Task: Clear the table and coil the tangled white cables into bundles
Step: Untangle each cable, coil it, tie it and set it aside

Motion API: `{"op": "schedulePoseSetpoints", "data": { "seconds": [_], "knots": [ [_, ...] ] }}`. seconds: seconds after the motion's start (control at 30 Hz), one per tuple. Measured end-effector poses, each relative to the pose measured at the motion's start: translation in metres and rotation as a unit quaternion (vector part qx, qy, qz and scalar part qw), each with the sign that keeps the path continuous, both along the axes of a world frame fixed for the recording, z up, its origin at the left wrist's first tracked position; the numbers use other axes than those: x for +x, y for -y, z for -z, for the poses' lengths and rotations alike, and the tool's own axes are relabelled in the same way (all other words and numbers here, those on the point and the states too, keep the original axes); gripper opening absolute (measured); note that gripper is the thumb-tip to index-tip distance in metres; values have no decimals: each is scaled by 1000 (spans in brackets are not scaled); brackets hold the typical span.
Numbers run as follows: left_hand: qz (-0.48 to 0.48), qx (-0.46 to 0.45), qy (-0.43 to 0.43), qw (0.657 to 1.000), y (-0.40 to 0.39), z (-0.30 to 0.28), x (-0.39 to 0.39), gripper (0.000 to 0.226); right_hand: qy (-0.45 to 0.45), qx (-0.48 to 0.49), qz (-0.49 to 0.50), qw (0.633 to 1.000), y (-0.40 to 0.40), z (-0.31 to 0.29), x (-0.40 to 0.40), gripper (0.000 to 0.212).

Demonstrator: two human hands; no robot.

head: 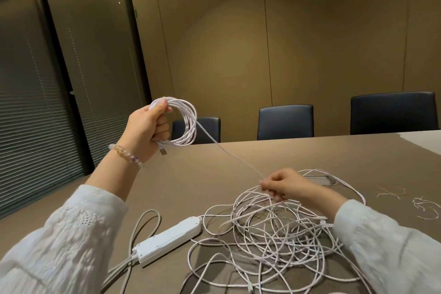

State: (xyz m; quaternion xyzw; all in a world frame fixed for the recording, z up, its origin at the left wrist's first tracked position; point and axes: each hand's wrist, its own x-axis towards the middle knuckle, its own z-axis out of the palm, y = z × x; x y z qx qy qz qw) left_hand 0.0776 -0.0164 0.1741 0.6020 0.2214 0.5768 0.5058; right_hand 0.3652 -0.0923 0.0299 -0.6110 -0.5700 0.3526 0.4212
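Left hand: raised at centre-left of the frame, its fingers curling tight round a finished coil of white cable and holding it clear above the tabletop.
Coil: hanging as a neat ring of several even loops, thin and white with a faint lilac tint; a small metal plug is dangling from its lower end just beside the wrist.
Taut strand: running straight and slanting from the coil down to the lower right, reaching the right hand.
Right hand: sitting low at centre-right, fingertips pinching the strand together just above the pile, the remaining fingers curling in.
Tangle of white cables: lying loose on the tabletop at lower centre and lower right, many thin loops crossing over each other with no order, spreading under and past the right forearm.
Power strip: lying flat at lower centre, white and long, touching the left edge of the tangle, with thicker grey leads trailing from its near end.
Twist ties: lying scattered at the right edge, well apart from the pile.
Tabletop: grey-brown, stretching across the lower half of the frame.
Bracelet: sitting beaded on the left wrist.
Chairs: standing dark along the far edge of the tabletop.
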Motion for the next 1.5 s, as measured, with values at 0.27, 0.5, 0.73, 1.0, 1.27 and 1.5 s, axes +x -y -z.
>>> {"op": "schedulePoseSetpoints", "data": {
  "seconds": [0.27,0.5,0.73,1.0,1.27,1.5],
  "knots": [
    [-52,-37,-54,996,-9,25,17,29,-225,172,62,957,23,-48,20,20],
    [-16,-54,-131,990,10,41,59,33,-75,336,24,939,53,-85,-35,11],
    [91,-100,-131,982,35,46,78,38,193,353,18,915,45,-67,-66,13],
    [195,-141,-264,934,46,49,78,55,424,457,182,760,41,-60,-68,10],
    [194,-141,-182,954,33,53,65,31,243,470,99,843,32,-38,-56,20],
    [170,-99,-153,968,28,49,56,30,123,389,139,902,40,-36,-43,8]
  ]
}}
